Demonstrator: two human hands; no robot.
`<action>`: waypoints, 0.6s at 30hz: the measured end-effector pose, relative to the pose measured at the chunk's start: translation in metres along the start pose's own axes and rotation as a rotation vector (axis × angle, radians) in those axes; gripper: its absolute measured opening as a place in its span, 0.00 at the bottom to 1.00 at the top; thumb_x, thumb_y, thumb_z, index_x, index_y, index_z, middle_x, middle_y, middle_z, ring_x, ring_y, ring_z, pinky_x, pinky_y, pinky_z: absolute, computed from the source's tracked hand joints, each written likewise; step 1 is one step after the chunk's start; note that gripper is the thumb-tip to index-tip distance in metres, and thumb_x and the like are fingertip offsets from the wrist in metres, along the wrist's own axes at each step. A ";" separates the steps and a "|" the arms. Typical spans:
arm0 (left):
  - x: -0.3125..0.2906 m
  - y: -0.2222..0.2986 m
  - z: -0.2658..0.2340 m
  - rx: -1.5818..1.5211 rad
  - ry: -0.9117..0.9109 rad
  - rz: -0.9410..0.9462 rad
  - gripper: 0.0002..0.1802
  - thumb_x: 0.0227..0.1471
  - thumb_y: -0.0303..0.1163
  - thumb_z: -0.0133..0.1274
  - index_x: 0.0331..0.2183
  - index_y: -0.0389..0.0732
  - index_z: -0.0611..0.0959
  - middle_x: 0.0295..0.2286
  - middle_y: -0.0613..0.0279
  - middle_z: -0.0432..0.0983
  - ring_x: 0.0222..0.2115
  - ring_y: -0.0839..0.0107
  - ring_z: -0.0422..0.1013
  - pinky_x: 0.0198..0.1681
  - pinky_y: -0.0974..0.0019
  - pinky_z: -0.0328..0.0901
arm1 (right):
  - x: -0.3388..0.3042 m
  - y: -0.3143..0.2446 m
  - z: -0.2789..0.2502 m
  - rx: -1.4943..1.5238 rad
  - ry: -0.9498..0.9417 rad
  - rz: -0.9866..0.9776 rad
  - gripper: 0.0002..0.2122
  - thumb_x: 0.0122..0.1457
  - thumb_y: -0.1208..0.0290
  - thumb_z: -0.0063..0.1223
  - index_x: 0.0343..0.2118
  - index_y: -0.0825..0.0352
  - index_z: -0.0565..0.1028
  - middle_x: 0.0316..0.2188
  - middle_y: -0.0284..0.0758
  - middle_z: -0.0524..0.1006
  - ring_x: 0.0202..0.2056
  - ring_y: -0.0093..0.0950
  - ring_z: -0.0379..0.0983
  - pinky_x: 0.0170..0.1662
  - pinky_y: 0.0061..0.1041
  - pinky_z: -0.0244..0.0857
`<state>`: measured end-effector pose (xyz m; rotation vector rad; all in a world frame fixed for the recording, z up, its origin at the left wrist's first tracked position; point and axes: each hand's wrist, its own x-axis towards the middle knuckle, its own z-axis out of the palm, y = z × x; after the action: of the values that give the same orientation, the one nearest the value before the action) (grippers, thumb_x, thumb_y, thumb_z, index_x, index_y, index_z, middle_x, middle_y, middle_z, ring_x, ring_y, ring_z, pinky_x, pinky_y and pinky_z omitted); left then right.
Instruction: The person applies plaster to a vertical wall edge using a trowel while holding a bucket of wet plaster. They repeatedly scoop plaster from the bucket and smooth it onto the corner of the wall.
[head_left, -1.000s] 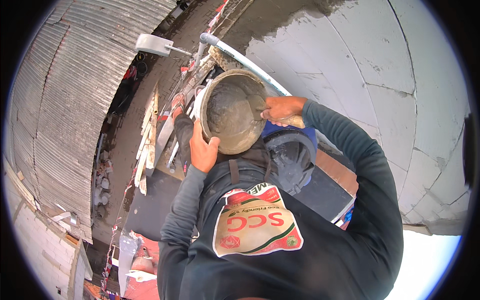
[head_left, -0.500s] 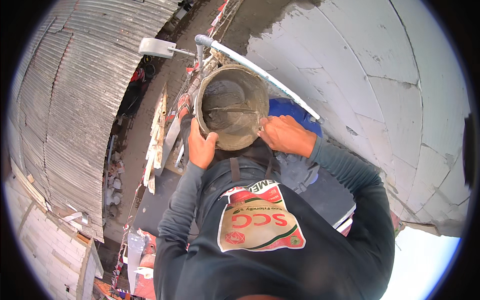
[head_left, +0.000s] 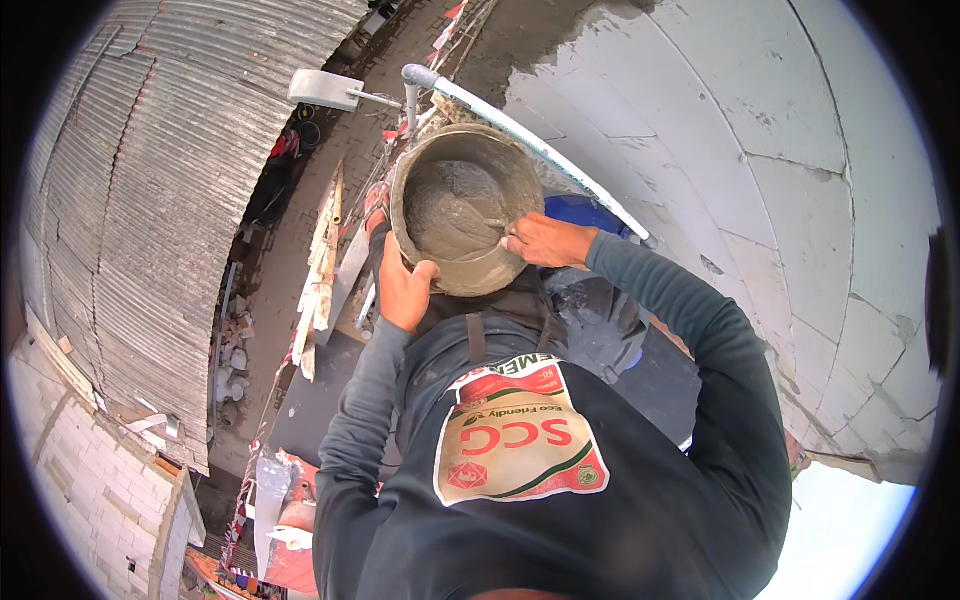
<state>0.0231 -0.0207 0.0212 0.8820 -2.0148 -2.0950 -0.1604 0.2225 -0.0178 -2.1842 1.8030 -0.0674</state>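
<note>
A round bucket (head_left: 525,175), its wall crusted with grey, stands tilted in front of my body. Wet mortar (head_left: 445,195) covers its bottom. My left hand (head_left: 404,290) grips the near left rim, thumb over the edge and the other fingers hidden outside. Over the right side of the bucket, my right hand (head_left: 548,240) is closed around a trowel (head_left: 497,226). Mortar coats that trowel, so its blade hardly stands out from the mix.
A pale pipe (head_left: 540,150) runs diagonally past the bucket beside a grey block wall (head_left: 760,190). Left lie wooden strips (head_left: 320,270), with a lamp (head_left: 325,89) beyond. A corrugated roof (head_left: 190,170) lies below. Something blue (head_left: 580,212) sits behind my right hand.
My right hand has moved inward and slightly up over the bucket, and the trowel has shifted through the mortar. The left hand keeps its hold on the rim.
</note>
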 end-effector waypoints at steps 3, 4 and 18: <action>-0.002 -0.006 -0.003 0.039 -0.035 -0.042 0.29 0.45 0.22 0.55 0.52 0.30 0.73 0.42 0.42 0.80 0.43 0.52 0.77 0.50 0.57 0.69 | 0.007 -0.029 -0.032 0.296 0.002 0.182 0.13 0.63 0.67 0.55 0.43 0.72 0.77 0.30 0.42 0.75 0.38 0.38 0.75 0.41 0.36 0.71; -0.002 -0.009 -0.002 0.054 -0.030 -0.050 0.28 0.46 0.22 0.55 0.52 0.30 0.73 0.41 0.42 0.80 0.43 0.51 0.77 0.50 0.57 0.69 | 0.011 -0.033 -0.055 0.451 -0.061 0.424 0.10 0.57 0.69 0.58 0.35 0.73 0.76 0.27 0.47 0.75 0.32 0.44 0.77 0.37 0.43 0.73; -0.012 0.007 0.015 0.147 -0.053 -0.078 0.34 0.46 0.23 0.54 0.57 0.29 0.72 0.47 0.41 0.77 0.48 0.54 0.75 0.56 0.59 0.67 | 0.031 0.009 -0.085 0.162 -0.197 0.649 0.06 0.55 0.75 0.54 0.32 0.71 0.79 0.29 0.47 0.81 0.32 0.41 0.82 0.35 0.37 0.77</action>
<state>0.0236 -0.0033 0.0313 0.9515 -2.2207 -2.0515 -0.1821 0.1739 0.0563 -1.3622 2.1972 0.1359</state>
